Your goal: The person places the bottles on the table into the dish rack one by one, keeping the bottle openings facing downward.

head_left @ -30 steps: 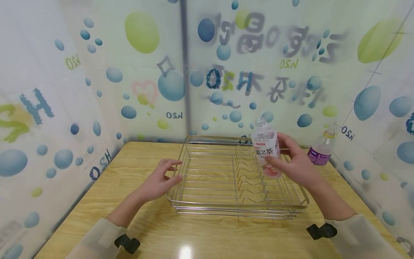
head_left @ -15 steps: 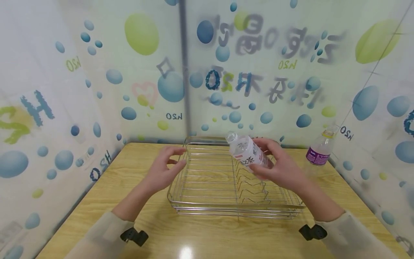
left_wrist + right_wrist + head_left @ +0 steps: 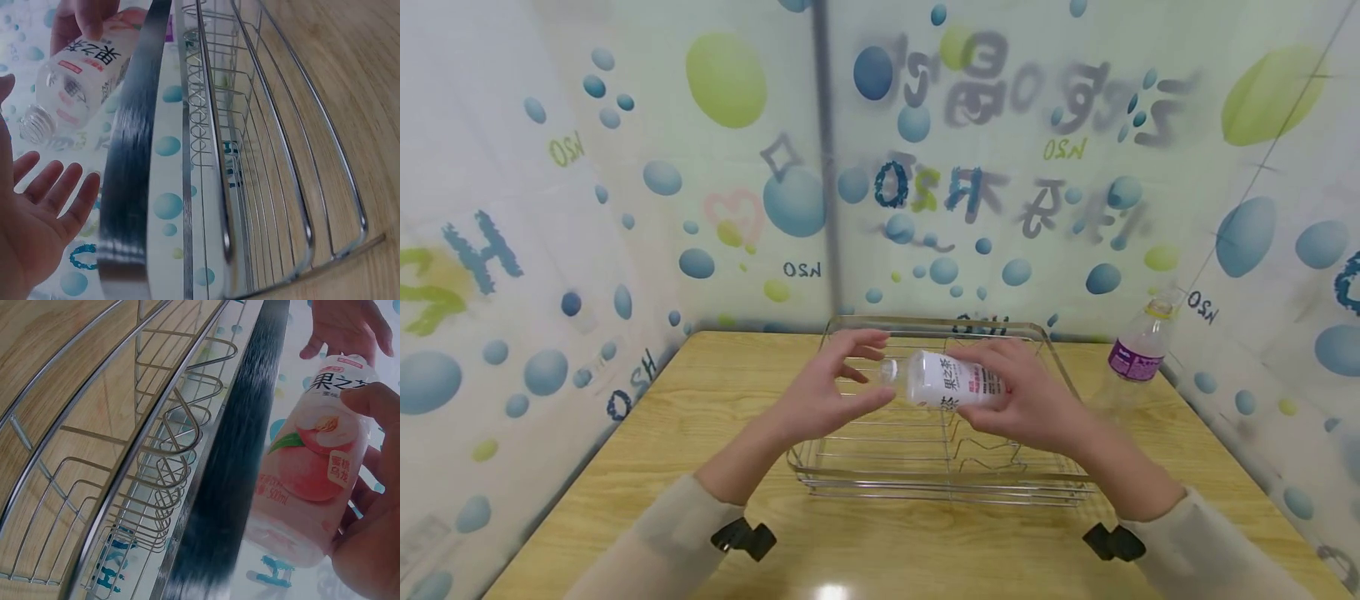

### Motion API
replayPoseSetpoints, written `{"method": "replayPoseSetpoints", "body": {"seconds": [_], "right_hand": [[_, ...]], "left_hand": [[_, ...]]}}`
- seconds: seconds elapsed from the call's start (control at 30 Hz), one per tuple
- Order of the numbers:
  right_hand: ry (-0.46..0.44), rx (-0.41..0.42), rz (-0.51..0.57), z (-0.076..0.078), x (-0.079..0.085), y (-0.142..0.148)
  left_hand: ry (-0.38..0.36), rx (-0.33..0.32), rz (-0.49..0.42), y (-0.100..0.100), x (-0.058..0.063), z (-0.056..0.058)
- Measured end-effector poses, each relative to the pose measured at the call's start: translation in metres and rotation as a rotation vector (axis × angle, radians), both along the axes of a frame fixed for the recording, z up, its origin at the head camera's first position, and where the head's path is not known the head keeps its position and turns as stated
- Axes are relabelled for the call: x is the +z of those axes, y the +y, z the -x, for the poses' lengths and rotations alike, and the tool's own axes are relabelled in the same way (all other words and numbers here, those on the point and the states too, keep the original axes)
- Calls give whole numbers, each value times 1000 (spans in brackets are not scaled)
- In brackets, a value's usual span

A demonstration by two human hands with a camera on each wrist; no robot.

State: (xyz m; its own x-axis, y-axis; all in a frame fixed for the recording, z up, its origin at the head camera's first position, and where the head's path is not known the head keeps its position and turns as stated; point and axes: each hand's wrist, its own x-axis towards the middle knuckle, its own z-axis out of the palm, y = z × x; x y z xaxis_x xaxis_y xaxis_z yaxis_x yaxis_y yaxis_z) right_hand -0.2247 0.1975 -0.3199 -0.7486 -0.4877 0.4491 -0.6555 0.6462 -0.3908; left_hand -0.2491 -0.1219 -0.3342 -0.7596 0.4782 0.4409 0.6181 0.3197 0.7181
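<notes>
A clear plastic bottle (image 3: 946, 379) with a white label and a peach picture (image 3: 317, 450) lies sideways in the air over a wire dish rack (image 3: 880, 476). My right hand (image 3: 1022, 398) grips the bottle round its lower half. The bottle's neck points left, towards my left hand (image 3: 831, 390). In the left wrist view, the fingers of my left hand (image 3: 47, 206) are spread close to the neck and do not grip it. No cap shows on the neck.
The rack stands on a wooden table (image 3: 647, 467), with wavy wire dividers on its right side. A second bottle with a purple label (image 3: 1137, 358) stands at the table's right back. Patterned curtains (image 3: 752, 250) enclose the table.
My right hand has brought the bottle leftward and tipped it from upright to sideways. My left hand has moved from the rack's left rim to the right, up to the bottle's neck.
</notes>
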Motion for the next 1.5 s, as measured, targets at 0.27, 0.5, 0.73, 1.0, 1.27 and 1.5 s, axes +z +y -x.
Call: {"method": "replayPoseSetpoints", "body": {"seconds": [0.27, 0.5, 0.73, 1.0, 1.27, 1.5], "right_hand": [[85, 8, -116, -3, -5, -8], [98, 10, -148, -5, -5, -11], [145, 15, -138, -2, -3, 2], [38, 33, -35, -1, -4, 27], [33, 83, 72, 2, -7, 29], [31, 113, 181, 0, 2, 23]], "left_hand": [[96, -37, 238, 22, 4, -1], [186, -18, 354, 29, 1, -2], [164, 22, 340, 22, 0, -1], [56, 5, 180, 5, -9, 4], [-10, -2, 145, 1, -15, 5], [-41, -1, 165, 7, -19, 7]]}}
